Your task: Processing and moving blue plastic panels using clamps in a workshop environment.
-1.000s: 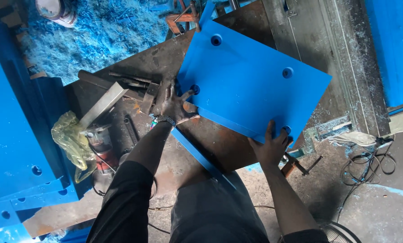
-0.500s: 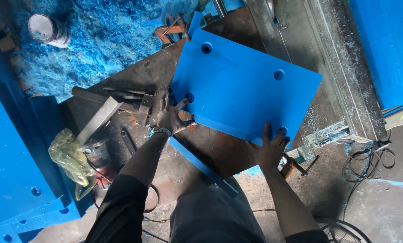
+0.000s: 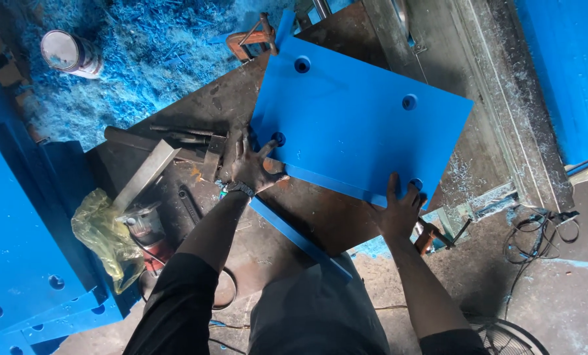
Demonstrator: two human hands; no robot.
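Note:
A large blue plate (image 3: 353,125) with a hole near each corner lies tilted on a rusty metal table (image 3: 202,108). My left hand (image 3: 251,164) rests flat with its fingers spread, the fingertips touching the plate's near left corner by a hole. On the near right corner, my right hand (image 3: 396,210) grips the edge, thumb and fingers on top. A narrow blue strip (image 3: 300,240) lies on the table between my arms.
Stacked blue plates (image 3: 18,263) stand at the left. A metal bar (image 3: 146,174), a wrench (image 3: 188,207), a yellow bag (image 3: 103,233) and a red power tool (image 3: 146,227) lie near my left arm. Blue shavings (image 3: 142,46), a can (image 3: 70,52), an orange clamp (image 3: 251,39), cables (image 3: 537,230).
The plate has turned slightly on the table while both hands stayed at its near corners. The view has tilted, bringing the can further into the picture.

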